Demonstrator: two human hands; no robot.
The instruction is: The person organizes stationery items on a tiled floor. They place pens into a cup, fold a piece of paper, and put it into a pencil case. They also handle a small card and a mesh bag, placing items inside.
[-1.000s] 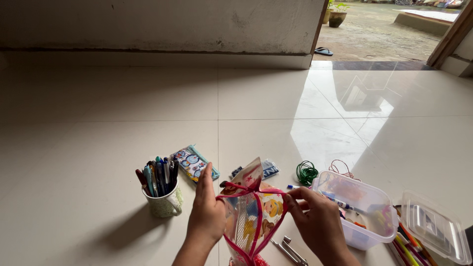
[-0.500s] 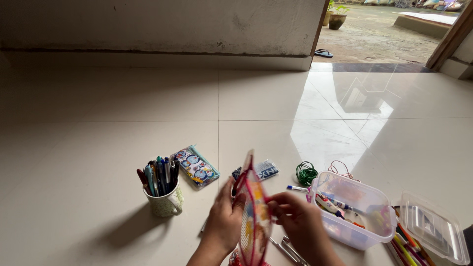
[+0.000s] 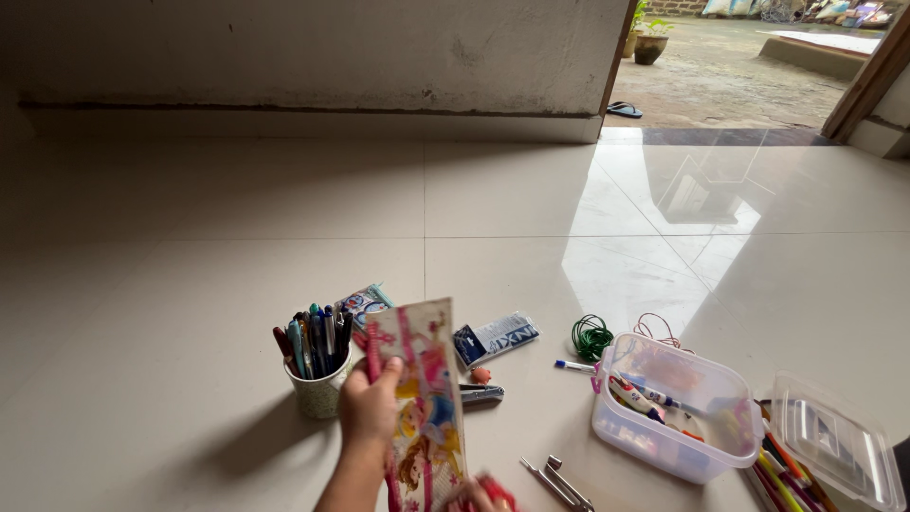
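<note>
My left hand [image 3: 368,410] grips the left edge of a flat cartoon-printed pouch [image 3: 424,393] with pink trim, held upright and facing me above the floor. Only the fingertips of my right hand [image 3: 466,496] show at the bottom edge. They rest against the pouch's lower end, beside a small red piece [image 3: 495,490]. How that hand grips is cut off by the frame. A speckled mug of pens [image 3: 318,384] stands just left of my left hand.
On the tiled floor lie a clear plastic box [image 3: 675,446] holding markers, its lid [image 3: 834,446], a green wire coil [image 3: 591,334], a blue-and-white packet [image 3: 495,338], a small cartoon case [image 3: 364,301], a metal tool [image 3: 557,480] and loose pens [image 3: 785,479]. An open doorway is at the far right.
The pouch, held open between both hands a second ago, is now turned flat and shifted left. My right hand has dropped to the bottom edge of the view.
</note>
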